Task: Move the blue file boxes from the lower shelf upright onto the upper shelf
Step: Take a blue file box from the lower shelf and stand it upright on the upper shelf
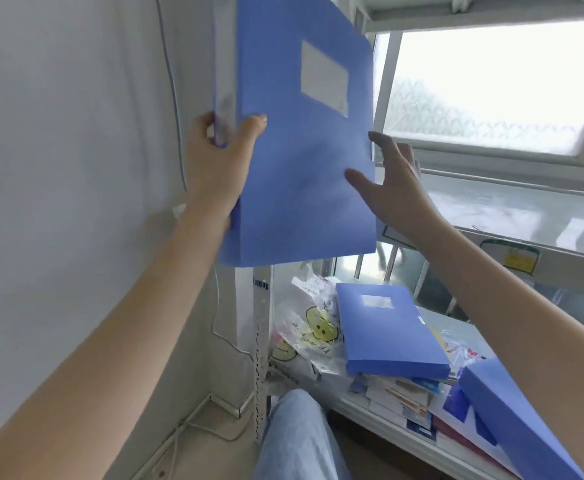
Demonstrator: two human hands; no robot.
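Up high, the left hand (219, 157) clasps the spine edge of an upright blue file box (301, 140), thumb on its front face. Beside it, the right hand (392, 188) is spread, fingers at the box's right edge. Two more blue boxes (387, 332) lie on clutter on the lower shelf (380, 415).
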